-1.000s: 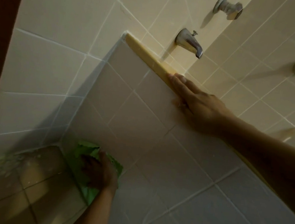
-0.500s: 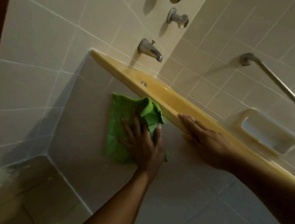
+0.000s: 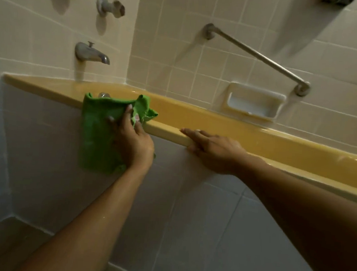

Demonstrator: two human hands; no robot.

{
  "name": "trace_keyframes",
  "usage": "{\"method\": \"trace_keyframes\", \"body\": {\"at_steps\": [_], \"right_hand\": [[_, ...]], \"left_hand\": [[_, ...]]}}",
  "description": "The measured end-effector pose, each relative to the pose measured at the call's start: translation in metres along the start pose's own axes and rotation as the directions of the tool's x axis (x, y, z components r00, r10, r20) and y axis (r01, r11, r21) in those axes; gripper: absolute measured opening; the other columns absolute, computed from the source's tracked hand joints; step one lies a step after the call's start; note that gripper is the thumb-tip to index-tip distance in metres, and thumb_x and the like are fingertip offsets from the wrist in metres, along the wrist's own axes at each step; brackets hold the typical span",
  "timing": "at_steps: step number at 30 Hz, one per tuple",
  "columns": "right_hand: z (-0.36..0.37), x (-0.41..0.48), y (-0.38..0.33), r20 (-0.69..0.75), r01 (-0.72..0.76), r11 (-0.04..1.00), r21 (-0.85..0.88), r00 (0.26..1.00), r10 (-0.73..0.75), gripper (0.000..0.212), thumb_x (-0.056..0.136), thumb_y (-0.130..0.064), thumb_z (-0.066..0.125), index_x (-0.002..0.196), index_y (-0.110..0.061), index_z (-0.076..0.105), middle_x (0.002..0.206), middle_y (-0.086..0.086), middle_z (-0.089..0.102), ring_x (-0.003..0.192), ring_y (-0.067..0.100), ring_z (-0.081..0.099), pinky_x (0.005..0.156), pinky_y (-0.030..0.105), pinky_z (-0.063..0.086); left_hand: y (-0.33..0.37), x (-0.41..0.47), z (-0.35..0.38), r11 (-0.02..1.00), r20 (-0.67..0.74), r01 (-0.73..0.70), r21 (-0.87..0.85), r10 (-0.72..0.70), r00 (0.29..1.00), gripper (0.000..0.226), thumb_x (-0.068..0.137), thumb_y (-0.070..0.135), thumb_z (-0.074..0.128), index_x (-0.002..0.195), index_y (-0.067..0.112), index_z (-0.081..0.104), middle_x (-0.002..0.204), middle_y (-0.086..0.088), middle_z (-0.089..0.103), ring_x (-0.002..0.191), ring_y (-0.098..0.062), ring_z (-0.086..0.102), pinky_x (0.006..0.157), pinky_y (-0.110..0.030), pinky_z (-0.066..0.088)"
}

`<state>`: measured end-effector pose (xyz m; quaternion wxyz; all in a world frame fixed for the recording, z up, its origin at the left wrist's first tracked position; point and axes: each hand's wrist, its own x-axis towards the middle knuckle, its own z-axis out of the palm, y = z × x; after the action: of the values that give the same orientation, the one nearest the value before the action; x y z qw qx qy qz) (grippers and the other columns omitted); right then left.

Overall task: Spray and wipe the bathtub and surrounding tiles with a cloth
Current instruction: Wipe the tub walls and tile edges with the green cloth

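I am in the wiping step, working on the tiled front panel (image 3: 188, 211) just under the bathtub (image 3: 248, 132) rim. My left hand (image 3: 134, 144) presses the green cloth (image 3: 96, 133) flat against the panel, fingers straight and spread, with a fold of fabric bunched up between two of them. The cloth's top edge laps over the yellow rim, and its lower part hangs down the tile. My right hand (image 3: 212, 153) rests on the rim to the right of the cloth, fingers straight and laid along the edge, holding nothing (it is only bracing me).

Next, I judge, the cloth wants to travel along the rim or down the panel with steady pressure. The loose fold should be flattened first so that more fabric meets the surface.

My braced right hand sits in the path along the rim and would have to lift or slide away. A small metal fitting (image 3: 104, 95) peeks out just behind the cloth's top edge. Above are the spout (image 3: 92, 53) and a tap handle (image 3: 110, 7). On the back wall, well apart from my hands, are a grab bar (image 3: 256, 56) and a recessed soap dish (image 3: 252, 103). I see no spray bottle in view.
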<state>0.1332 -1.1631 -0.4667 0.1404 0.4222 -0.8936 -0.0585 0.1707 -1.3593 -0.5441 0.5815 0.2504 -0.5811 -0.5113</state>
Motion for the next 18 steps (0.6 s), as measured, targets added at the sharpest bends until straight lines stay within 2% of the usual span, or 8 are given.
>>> {"method": "trace_keyframes", "body": {"at_steps": [3, 5, 6, 9, 13, 16, 18], "right_hand": [[0.004, -0.012, 0.014, -0.014, -0.002, 1.0, -0.014, 1.0, 0.002, 0.052, 0.105, -0.058, 0.021, 0.154, -0.057, 0.003, 0.166, -0.009, 0.023, 0.132, 0.032, 0.051, 0.077, 0.037, 0.042], [0.007, -0.02, 0.022, -0.02, -0.004, 1.0, -0.018, 1.0, 0.004, 0.051, 0.106, -0.058, 0.02, 0.154, -0.057, 0.003, 0.167, -0.01, 0.021, 0.131, 0.032, 0.051, 0.077, 0.037, 0.041], [0.007, -0.024, 0.027, -0.021, -0.009, 1.0, -0.016, 1.0, 0.008, 0.051, 0.106, -0.058, 0.019, 0.153, -0.057, 0.003, 0.167, -0.011, 0.021, 0.132, 0.031, 0.051, 0.079, 0.039, 0.042], [0.007, -0.037, 0.039, -0.014, -0.037, 0.999, 0.001, 0.999, 0.037, 0.049, 0.106, -0.056, 0.02, 0.153, -0.059, 0.004, 0.166, -0.014, 0.02, 0.134, 0.031, 0.049, 0.085, 0.042, 0.043], [0.007, -0.052, 0.053, -0.002, -0.06, 0.998, 0.025, 0.998, 0.06, 0.049, 0.108, -0.053, 0.021, 0.153, -0.058, 0.004, 0.166, -0.015, 0.021, 0.132, 0.03, 0.05, 0.087, 0.043, 0.043], [0.007, -0.059, 0.06, -0.001, -0.055, 0.998, 0.04, 0.998, 0.055, 0.049, 0.107, -0.054, 0.02, 0.153, -0.058, 0.003, 0.166, -0.016, 0.021, 0.133, 0.028, 0.049, 0.094, 0.045, 0.045], [0.006, -0.059, 0.063, 0.001, -0.045, 0.997, 0.065, 0.999, 0.045, 0.049, 0.107, -0.055, 0.021, 0.152, -0.059, 0.002, 0.166, -0.016, 0.02, 0.134, 0.026, 0.047, 0.096, 0.045, 0.045]], "left_hand": [[0.027, -0.018, 0.007, 0.994, 0.021, -0.096, -0.043, 0.097, 0.995, 0.038, 0.105, 0.022, 0.043, 0.137, 0.01, 0.06, 0.141, -0.021, 0.058, 0.133, -0.035, 0.052, 0.108, -0.035, 0.04], [0.044, -0.025, 0.008, 0.994, 0.048, -0.085, -0.065, 0.088, 0.995, 0.034, 0.108, 0.018, 0.044, 0.136, 0.008, 0.06, 0.13, -0.015, 0.064, 0.12, -0.027, 0.059, 0.094, -0.023, 0.039], [0.051, -0.027, 0.008, 0.994, 0.066, -0.069, -0.085, 0.075, 0.995, 0.032, 0.109, 0.018, 0.044, 0.135, 0.01, 0.06, 0.125, -0.011, 0.065, 0.115, -0.024, 0.061, 0.091, -0.022, 0.04], [0.068, -0.03, 0.004, 0.994, 0.102, -0.023, -0.111, 0.034, 0.994, 0.03, 0.109, 0.023, 0.044, 0.133, 0.016, 0.061, 0.113, -0.002, 0.067, 0.101, -0.016, 0.063, 0.088, -0.027, 0.045], [0.078, -0.034, -0.003, 0.989, 0.159, 0.017, -0.147, 0.006, 0.987, 0.026, 0.109, 0.024, 0.045, 0.124, 0.017, 0.064, 0.092, 0.007, 0.062, 0.076, 0.001, 0.053, 0.07, -0.018, 0.043], [0.086, -0.041, -0.007, 0.98, 0.212, 0.058, -0.188, -0.018, 0.977, 0.017, 0.109, 0.026, 0.045, 0.109, 0.024, 0.062, 0.094, 0.008, 0.063, 0.08, -0.002, 0.054, 0.08, -0.024, 0.043], [0.09, -0.047, -0.008, 0.975, 0.244, 0.077, -0.207, -0.025, 0.969, 0.022, 0.11, 0.028, 0.044, 0.094, 0.029, 0.06, 0.091, 0.012, 0.062, 0.083, -0.006, 0.056, 0.084, -0.03, 0.044]]}}
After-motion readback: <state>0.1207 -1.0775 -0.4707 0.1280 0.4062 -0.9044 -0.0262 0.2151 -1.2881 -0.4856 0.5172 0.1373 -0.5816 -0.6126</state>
